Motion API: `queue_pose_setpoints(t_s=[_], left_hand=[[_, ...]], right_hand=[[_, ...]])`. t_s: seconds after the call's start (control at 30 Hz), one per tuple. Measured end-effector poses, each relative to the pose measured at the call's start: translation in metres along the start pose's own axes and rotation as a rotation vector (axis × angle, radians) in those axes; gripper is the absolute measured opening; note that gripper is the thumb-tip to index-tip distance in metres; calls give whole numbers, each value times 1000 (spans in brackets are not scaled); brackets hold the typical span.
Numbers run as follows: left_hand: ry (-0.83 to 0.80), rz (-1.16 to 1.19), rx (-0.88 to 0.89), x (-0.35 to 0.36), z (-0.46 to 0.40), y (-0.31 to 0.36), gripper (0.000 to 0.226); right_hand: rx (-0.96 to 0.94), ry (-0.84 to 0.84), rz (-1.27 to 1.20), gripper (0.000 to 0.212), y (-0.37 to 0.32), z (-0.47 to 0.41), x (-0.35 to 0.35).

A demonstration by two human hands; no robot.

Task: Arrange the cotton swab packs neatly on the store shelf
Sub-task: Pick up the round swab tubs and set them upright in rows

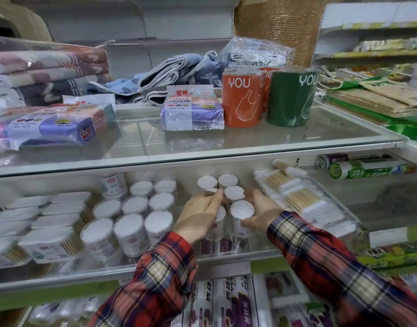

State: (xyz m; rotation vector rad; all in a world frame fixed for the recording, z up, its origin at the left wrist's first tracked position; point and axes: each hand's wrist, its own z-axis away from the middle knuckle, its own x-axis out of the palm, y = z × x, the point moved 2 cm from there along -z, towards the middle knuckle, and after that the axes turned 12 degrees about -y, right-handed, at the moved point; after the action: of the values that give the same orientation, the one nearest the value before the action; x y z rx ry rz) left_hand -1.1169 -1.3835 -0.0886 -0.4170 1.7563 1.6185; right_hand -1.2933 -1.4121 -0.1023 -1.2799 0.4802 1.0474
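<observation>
Sleeves (155, 279) low | both hands: left hand (198, 213) and right hand (261, 212) clasp swab tubs (242, 210), centre frame | risk: squeezing topples them

Round tubs (233, 197): clear cylinders packed with white swab tips, standing upright in a loose cluster mid-shelf (226, 256).
Left tubs (134, 213): standing in tidy rows.
Flat packs (297, 197): wooden-stick swabs, lying slanted at right.
Boxes (49, 220): lying stacked far left.
</observation>
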Motion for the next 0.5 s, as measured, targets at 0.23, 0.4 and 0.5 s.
queue_pose_setpoints(t_s=[0.23, 0.4, 0.5], left_hand=[[-35, -173, 30, 5, -3, 5, 52], [-77, -232, 55, 11, 2, 6, 53], [-73, -234, 43, 15, 4, 2, 52]], right_hand=[[-26, 10, -168, 94, 8, -11, 9], [-113, 13, -350, 94, 9, -9, 18], [-132, 45, -432, 93, 9, -8, 23]])
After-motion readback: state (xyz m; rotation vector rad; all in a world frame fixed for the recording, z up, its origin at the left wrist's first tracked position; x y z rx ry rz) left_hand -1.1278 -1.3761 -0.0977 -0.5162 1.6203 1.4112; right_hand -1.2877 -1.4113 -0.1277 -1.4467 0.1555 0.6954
